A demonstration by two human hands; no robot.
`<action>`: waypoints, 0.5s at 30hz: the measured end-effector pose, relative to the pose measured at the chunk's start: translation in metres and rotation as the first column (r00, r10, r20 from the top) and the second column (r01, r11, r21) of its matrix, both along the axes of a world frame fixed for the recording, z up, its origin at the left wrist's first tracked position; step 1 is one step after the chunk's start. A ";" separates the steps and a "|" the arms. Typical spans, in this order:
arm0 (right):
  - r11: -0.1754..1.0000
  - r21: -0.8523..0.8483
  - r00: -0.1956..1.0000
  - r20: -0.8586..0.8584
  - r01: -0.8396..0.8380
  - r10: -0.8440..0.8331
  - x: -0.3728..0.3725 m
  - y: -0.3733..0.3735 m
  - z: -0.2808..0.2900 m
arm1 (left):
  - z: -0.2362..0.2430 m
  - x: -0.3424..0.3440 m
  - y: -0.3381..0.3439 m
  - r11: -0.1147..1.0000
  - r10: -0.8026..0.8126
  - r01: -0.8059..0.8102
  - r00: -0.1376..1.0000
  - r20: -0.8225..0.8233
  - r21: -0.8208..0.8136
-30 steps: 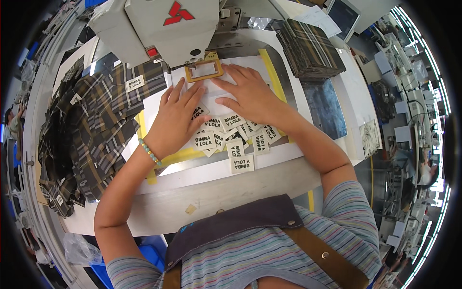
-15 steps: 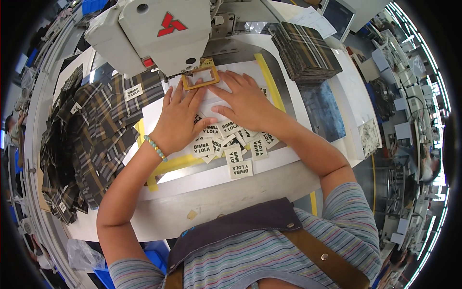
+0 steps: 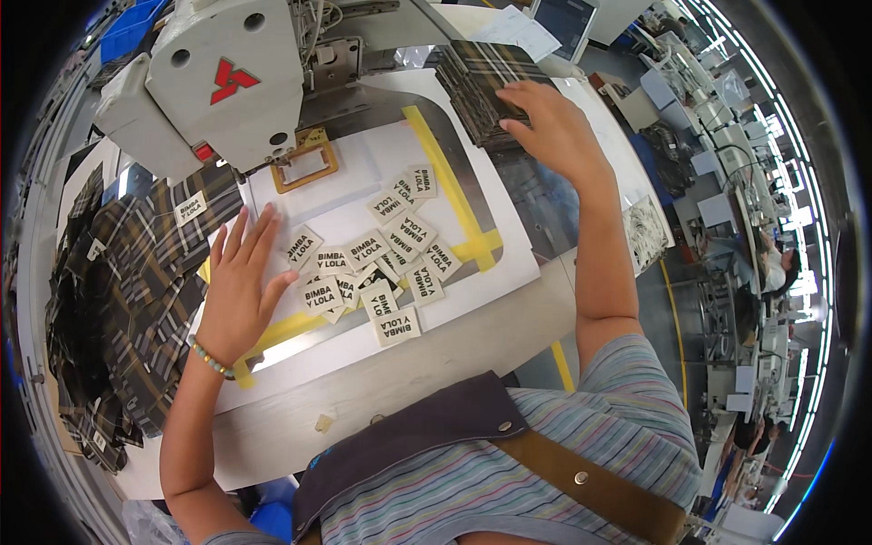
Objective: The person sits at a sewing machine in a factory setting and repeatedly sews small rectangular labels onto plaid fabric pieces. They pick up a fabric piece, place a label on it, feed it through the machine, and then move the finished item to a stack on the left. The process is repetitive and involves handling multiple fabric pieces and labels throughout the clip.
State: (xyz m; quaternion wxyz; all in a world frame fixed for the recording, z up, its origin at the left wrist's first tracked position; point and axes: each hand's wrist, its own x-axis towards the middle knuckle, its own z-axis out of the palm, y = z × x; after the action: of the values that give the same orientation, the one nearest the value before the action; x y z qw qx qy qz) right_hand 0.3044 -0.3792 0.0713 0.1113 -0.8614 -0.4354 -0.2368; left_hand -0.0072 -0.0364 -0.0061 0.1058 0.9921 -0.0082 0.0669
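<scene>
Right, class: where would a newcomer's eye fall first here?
Probably on the bulky white sewing-machine head with its red emblem, upper left. Next come the square cream labels with dark lettering, scattered and overlapping mid-picture beside a yellow tape strip. At upper right, the open right hand is at a stack of dark plaid fabric pieces.

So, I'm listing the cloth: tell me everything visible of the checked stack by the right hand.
The stack is a pile of flat, dark checked pieces, cloth by their look, with tan and pale stripes. Many layers show along its left side, edges slightly uneven. It lies right of the sewing machine, near a paper sheet. The right hand is over its right part; contact is unclear.
</scene>
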 end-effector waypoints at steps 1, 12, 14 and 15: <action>1.000 -0.017 0.999 0.033 -0.012 0.013 0.009 -0.012 -0.007 | -0.004 -0.004 -0.001 0.994 -0.008 0.006 1.000 -0.016 -0.106; 0.993 0.073 0.958 -0.279 0.088 -0.065 0.014 -0.006 0.004 | -0.004 -0.022 -0.026 0.982 -0.019 0.030 0.998 0.060 -0.185; 0.993 0.101 0.938 -0.346 0.058 -0.020 0.018 -0.011 0.006 | 0.006 -0.017 -0.027 0.988 -0.039 0.053 0.995 0.093 -0.145; 0.993 0.102 0.931 -0.365 0.063 -0.021 0.020 -0.013 0.008 | 0.009 -0.015 -0.028 0.983 -0.062 0.080 0.992 0.114 -0.164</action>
State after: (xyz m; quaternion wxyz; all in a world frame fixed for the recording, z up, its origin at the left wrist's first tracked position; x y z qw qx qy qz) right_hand 0.3245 -0.3923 0.0791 0.2328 -0.8919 -0.3747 -0.0998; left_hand -0.0219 -0.0642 0.0033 0.1907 0.9736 -0.0438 0.1175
